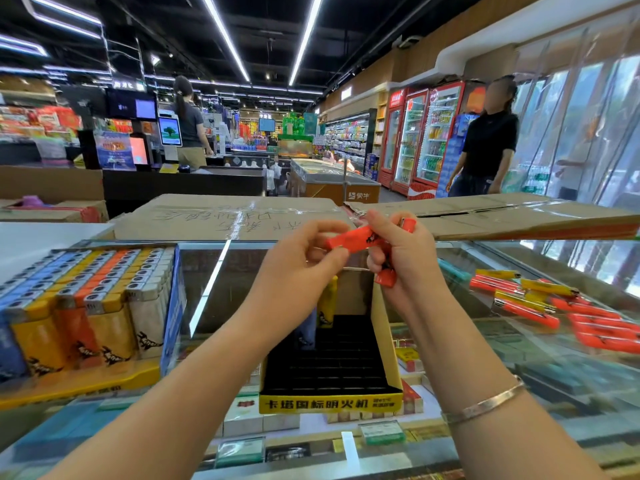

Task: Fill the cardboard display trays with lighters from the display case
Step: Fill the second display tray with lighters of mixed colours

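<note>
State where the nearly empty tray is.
In the head view, the tray stands centre on the glass counter, below both hands, right of the full tray.

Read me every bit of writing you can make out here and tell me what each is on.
"卡塔国标明火机": front panel of the nearly empty cardboard tray.
"蒙牛": side of the chest freezer.
Handwriting on the flat cardboard box: upside down, not legible.
Small print right of the tray title, lighter logos, price tags inside the glass case, fridge signs: too small or blurred.
</note>
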{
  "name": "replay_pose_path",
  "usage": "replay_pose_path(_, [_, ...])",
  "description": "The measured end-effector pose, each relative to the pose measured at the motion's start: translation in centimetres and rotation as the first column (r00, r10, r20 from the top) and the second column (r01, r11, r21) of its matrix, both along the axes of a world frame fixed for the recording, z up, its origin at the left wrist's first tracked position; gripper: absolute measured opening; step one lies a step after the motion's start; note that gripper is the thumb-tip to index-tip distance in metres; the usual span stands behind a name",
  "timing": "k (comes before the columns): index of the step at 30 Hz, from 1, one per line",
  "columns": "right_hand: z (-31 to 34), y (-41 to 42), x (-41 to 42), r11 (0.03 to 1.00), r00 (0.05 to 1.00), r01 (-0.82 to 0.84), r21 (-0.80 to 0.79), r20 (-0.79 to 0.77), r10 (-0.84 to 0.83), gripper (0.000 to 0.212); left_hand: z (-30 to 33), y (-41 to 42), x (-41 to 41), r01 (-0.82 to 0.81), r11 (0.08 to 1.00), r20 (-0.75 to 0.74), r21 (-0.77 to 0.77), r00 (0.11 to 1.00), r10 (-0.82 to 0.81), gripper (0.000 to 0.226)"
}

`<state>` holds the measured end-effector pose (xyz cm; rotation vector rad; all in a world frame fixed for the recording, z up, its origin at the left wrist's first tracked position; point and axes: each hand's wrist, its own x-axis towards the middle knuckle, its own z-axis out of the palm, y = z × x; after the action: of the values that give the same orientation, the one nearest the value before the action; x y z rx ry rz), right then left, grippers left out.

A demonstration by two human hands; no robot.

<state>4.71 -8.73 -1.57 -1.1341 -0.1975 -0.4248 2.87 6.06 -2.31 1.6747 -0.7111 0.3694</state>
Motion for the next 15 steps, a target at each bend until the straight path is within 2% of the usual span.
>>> replay_pose_path(3, [-0.1, -0.1, -0.1, 0.985, 0.990, 0.125, -0.115, -0.050, -0.132, 0.027, 0.5, 0.6, 0.5, -0.047, 0.991, -0.056, -0.123, 0.998, 0.041, 0.021])
replay_pose_path(5, [-0.1, -0.4, 0.1, 0.937, 0.955, 0.252, -0.242, -0.093, -0.281, 0.023, 0.6, 1.0, 0.8, -0.095, 0.987, -0.030, -0.126, 0.995, 0.092, 0.022])
replay_pose_path(7, [-0.2, -1.0, 0.2, 0.878, 0.922, 0.302, -0.371, -0.119, -0.368, 0.018, 0.6, 1.1, 1.0, -0.128, 0.987, 0.018, -0.094, 0.991, 0.130, 0.026])
replay_pose_path(11, [-0.6, -1.8, 0.5, 0.805, 0.924, 0.112, -0.583, -0.237, -0.301, 0.006, 0.4, 0.6, 1.0, -0.122, 0.993, 0.109, 0.002, 0.987, 0.121, 0.030])
replay_pose_path(15, [-1.3, -2.0, 0.8, 0.756, 0.916, -0.139, -0.640, -0.373, -0.147, 0.009, 0.0, -0.1, 1.5, -0.127, 0.974, 0.141, 0.187, 0.985, 0.101, 0.029])
